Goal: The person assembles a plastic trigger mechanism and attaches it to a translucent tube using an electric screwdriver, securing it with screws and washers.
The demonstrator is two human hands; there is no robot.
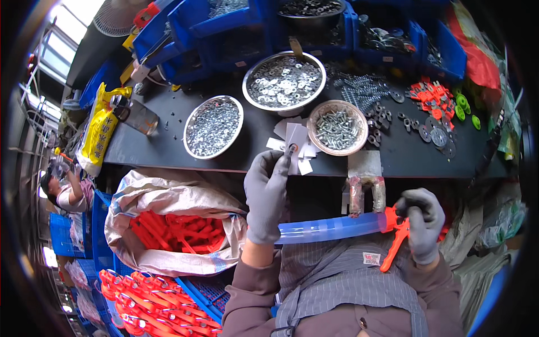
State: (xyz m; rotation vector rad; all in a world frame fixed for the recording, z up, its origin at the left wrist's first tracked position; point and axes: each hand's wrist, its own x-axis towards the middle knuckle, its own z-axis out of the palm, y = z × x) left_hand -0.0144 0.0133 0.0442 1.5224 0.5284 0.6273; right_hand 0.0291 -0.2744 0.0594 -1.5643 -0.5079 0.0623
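Observation:
My left hand (268, 194), in a grey glove, pinches a white paper slip (296, 133) with a small dark and orange mark. More white slips (305, 166) lie on the table around it. My right hand (422, 222), gloved too with dark fingertips, is curled around the orange end of a translucent blue tube (331, 229). An orange lever (395, 247) hangs down from that end. The tube stretches leftward over my apron, its left end beside my left wrist. A metal fixture with two worn posts (368, 194) stands at the table edge just behind the tube.
Steel bowls of washers (245, 90) and small metal parts (188, 129) stand beside a bowl of screws (366, 132). Springs, orange clips (435, 98) and discs lie right. Blue bins (233, 53) line the back. A sack (135, 194) of orange parts is left; a person (73, 194) is beyond.

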